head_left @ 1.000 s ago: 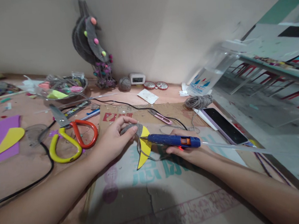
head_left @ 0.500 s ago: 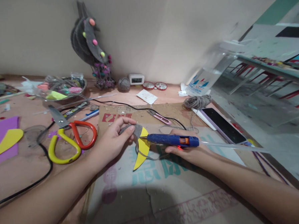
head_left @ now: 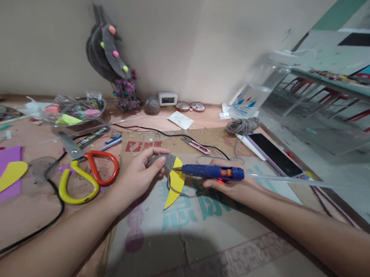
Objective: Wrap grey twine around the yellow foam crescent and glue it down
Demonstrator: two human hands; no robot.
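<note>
Between the thumb and fingers of my left hand (head_left: 143, 169) is a yellow crescent-shaped piece (head_left: 175, 184), its upper part wound with grey yarn (head_left: 170, 162). My right hand (head_left: 226, 182) is closed around a blue hot glue gun (head_left: 210, 171), with a small red light glowing near its grip. The nozzle points left and meets the yellow piece at the edge of the wound yarn, or hovers just over it. A clear glue stick (head_left: 267, 177) sticks out of the gun's back. A loose strand of yarn loops below the nozzle toward my right hand.
Scissors (head_left: 81, 177) with red and yellow handles lie left, near purple sheets (head_left: 7, 176). Pink thread snips (head_left: 196, 146), a yarn skein (head_left: 243, 126) and a phone (head_left: 275, 154) lie beyond and right. A water bottle (head_left: 253, 93) stands by the table edge. Cardboard (head_left: 166, 255) lies underneath.
The whole view has shifted slightly. My hands, the yellow piece and the glue gun keep nearly the same positions relative to each other.
</note>
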